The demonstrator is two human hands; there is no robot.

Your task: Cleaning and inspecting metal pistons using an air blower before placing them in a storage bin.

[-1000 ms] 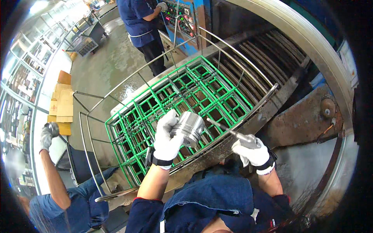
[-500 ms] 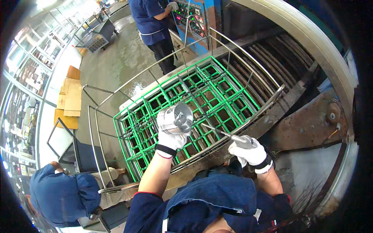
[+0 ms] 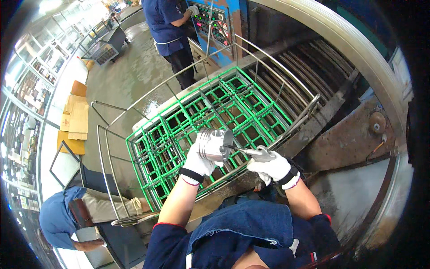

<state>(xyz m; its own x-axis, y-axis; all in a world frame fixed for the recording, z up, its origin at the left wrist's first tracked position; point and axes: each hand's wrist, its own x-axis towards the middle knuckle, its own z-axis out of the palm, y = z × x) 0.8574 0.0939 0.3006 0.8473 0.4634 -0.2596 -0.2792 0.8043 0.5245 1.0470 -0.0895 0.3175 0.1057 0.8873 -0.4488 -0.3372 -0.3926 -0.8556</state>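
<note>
While gripped in a white-gloved left hand [image 3: 198,162] just left of the frame's centre, a shiny ringed metal cylinder [image 3: 215,144], lying on its side with its open end turned right. Met at that open end by the thin nozzle of a metal air gun [image 3: 256,154], clenched in the gloved right hand [image 3: 274,168] slightly right of centre and a little lower. Both hands closed firmly, one on the cylinder, the other on the gun, the two hands near each other but not touching. Held above the near edge of a green wire rack [image 3: 224,107] of square compartments, spread across the middle of the frame inside a steel-rail frame [image 3: 277,74]. Curved behind it, at upper right, the rim of a large machine drum [image 3: 354,45]. Seen at top centre, a person in blue [image 3: 168,27] facing a button-covered control panel [image 3: 210,22], one gloved hand raised to it. Bent low at lower left, another person in a blue shirt [image 3: 58,219]. Stacked at the left edge, flattened brown cardboard [image 3: 74,121] on the grey floor [image 3: 130,76].
</note>
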